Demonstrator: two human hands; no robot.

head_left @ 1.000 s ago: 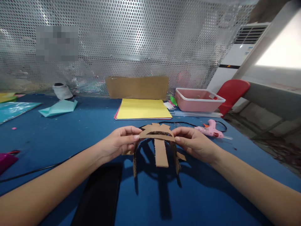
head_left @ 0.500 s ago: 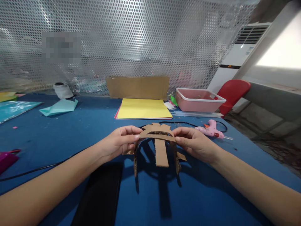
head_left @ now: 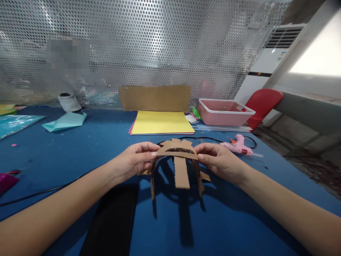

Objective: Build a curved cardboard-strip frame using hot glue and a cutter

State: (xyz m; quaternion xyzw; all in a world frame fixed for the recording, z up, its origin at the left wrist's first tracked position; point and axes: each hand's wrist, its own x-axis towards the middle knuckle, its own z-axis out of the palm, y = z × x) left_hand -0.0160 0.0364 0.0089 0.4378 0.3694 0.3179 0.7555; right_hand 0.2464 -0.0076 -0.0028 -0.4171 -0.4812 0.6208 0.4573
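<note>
Between my two hands is a brown cardboard construction (head_left: pixel 182 172), an arched piece with several strips bent downward and small tabs along its far edge. A narrow cardboard strip (head_left: pixel 177 154) runs across its near side. My left hand (head_left: pixel 140 156) pinches the left end of the strip between thumb and fingers. At the opposite end, my right hand (head_left: pixel 217 158) pinches the strip and the cardboard beside it. Some of the fingertips are hidden behind the cardboard. Its legs hang over the blue table and cast shadows there.
A pink glue gun (head_left: pixel 238 145) lies to the right, its black cord running behind the cardboard. Farther back are yellow paper (head_left: pixel 162 122), a pink basket (head_left: pixel 225 118) and a cardboard panel (head_left: pixel 156 98). A black flat object (head_left: pixel 112 220) lies near my left forearm; folded turquoise paper (head_left: pixel 65 121) is at left.
The view has shifted very slightly. Both hands keep their pinch on the cardboard, and the gap behind the narrow strip looks a little smaller.
</note>
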